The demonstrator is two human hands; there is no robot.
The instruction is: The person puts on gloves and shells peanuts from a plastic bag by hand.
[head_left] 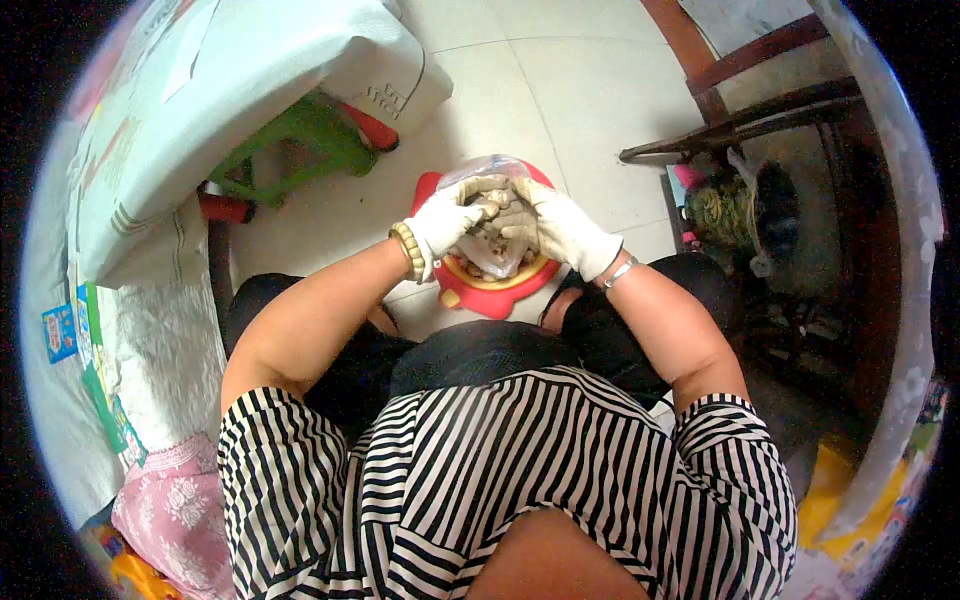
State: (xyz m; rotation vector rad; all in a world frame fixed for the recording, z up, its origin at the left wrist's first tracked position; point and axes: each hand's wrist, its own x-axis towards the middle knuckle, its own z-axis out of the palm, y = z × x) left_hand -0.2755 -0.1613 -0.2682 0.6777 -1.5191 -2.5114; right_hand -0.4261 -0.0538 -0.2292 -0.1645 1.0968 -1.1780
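Both my hands wear white gloves and meet over a red bowl-like tray (492, 297) on the floor between my knees. My left hand (452, 216) grips a clear plastic bag (487, 166) holding small brownish pieces. My right hand (566, 226) clasps the same bag from the other side, fingers curled into it. A bead bracelet sits on my left wrist, a metal bangle on my right. What lies in the tray is mostly hidden by the bag and hands.
A green plastic stool (305, 140) stands to the left on the tiled floor. A large white sack (250, 90) leans over it. Dark wooden furniture (770, 110) and a basket (735, 210) are on the right. Cloth and packets lie at far left.
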